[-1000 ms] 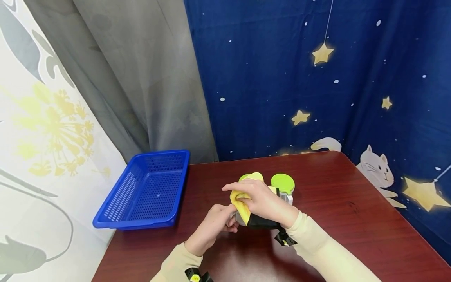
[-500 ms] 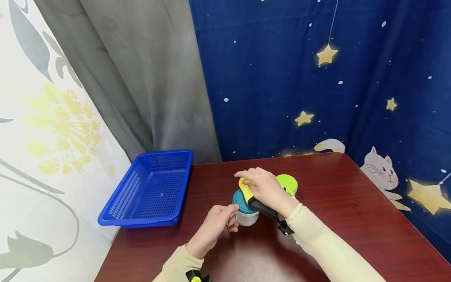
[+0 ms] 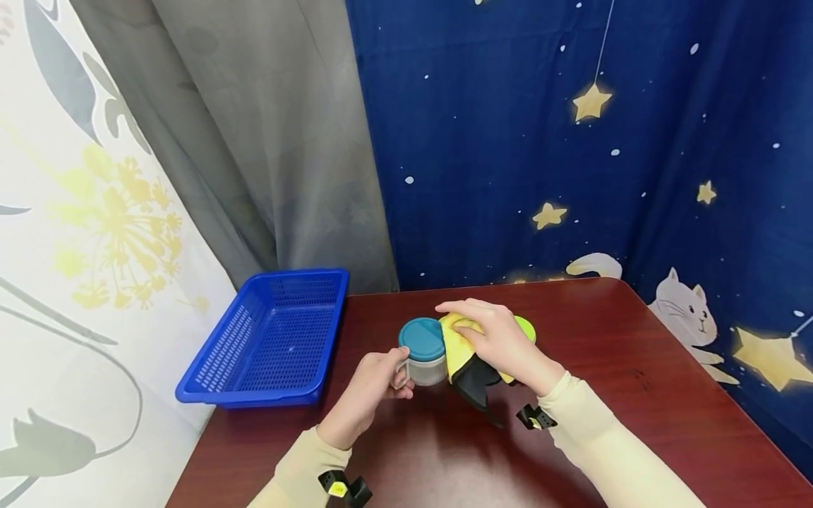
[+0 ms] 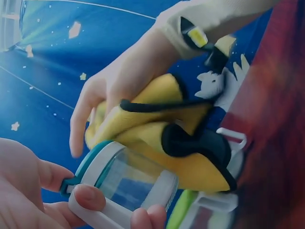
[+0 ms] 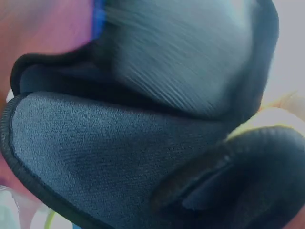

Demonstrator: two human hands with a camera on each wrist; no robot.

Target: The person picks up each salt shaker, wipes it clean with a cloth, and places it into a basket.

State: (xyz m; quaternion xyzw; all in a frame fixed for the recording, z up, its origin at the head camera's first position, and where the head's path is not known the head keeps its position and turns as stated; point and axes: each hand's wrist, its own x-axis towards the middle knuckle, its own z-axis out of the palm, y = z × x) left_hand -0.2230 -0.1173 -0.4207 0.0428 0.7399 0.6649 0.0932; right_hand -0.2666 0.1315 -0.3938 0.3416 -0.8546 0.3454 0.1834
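Observation:
My left hand [image 3: 368, 384] grips the handle of a clear jar [image 3: 428, 372] with a teal lid [image 3: 422, 339]. In the left wrist view the jar [image 4: 138, 183] lies across the picture, thumb and fingers about its handle. A yellow and black cloth [image 3: 454, 346] is bunched in my right hand [image 3: 498, 337], close against the jar's right side. Whether it touches the jar there is hard to tell. Its dark side [image 5: 95, 152] fills most of the right wrist view, hiding the right fingers.
Behind the right hand a green lid [image 3: 526, 328] shows, mostly covered. The left wrist view catches clear containers with handles [image 4: 217, 202] beyond the cloth. A blue perforated basket [image 3: 269, 346] stands on the left of the reddish-brown table [image 3: 635, 367], with curtains behind.
The cloth has come off the top of the teal lid and moved to the jar's right side. The left hand and jar have shifted slightly left and away from me.

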